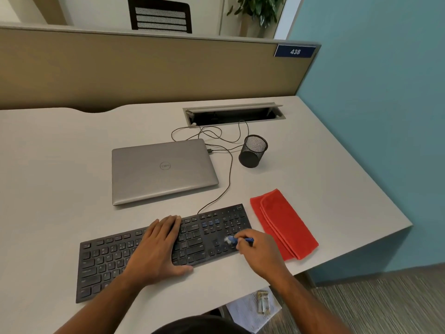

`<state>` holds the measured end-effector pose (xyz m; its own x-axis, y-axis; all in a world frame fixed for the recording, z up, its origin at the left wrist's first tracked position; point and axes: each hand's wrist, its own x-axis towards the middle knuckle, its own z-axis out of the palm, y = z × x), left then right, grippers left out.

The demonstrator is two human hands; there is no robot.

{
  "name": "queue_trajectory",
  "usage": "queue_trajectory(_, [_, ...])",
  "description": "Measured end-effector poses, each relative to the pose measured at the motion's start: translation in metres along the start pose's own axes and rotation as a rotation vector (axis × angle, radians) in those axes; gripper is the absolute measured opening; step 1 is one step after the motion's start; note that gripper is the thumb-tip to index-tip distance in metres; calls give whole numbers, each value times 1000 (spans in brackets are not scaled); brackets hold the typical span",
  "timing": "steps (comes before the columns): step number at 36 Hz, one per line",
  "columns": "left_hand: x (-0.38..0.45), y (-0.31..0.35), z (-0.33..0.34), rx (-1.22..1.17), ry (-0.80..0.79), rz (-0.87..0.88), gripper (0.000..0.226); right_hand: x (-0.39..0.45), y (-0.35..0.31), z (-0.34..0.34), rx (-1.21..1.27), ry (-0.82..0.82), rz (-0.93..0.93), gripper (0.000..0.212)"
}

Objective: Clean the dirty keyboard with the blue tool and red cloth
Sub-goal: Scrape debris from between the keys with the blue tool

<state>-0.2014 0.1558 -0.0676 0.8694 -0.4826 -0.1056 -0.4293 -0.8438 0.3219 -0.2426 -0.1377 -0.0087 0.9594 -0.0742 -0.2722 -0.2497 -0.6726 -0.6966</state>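
A black wired keyboard (106, 261) lies slanted near the desk's front edge. My left hand (159, 247) rests flat on its middle keys, fingers straight, thumb at the front edge. My right hand (258, 251) pinches a small blue tool (237, 239) whose pale bristle tip touches the keys beside the arrow cluster. A folded red cloth (284, 225) lies on the desk just right of the keyboard, untouched.
A shut grey laptop (161, 169) sits behind the keyboard. A black mesh pen cup (252, 151) stands at its right, with thin cables (226, 169) running to an open cable hatch (233, 114). The desk's right edge (361, 169) runs near a blue wall.
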Motion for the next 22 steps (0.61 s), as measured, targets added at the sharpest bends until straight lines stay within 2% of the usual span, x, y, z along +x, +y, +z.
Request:
queue_trajectory(3, [0, -1, 2, 6, -10, -6, 136, 3, 4, 0, 77, 109, -17, 16])
queue_trajectory(11, [0, -1, 2, 16, -7, -10, 136, 20, 8, -6, 46, 272, -185, 28])
queue_trajectory(17, [0, 2, 0, 18, -4, -8, 135, 74, 13, -12, -114, 423, -195, 28])
queue_trajectory(22, [0, 2, -1, 27, -9, -13, 135, 120, 7, -15, -331, 465, -220, 30])
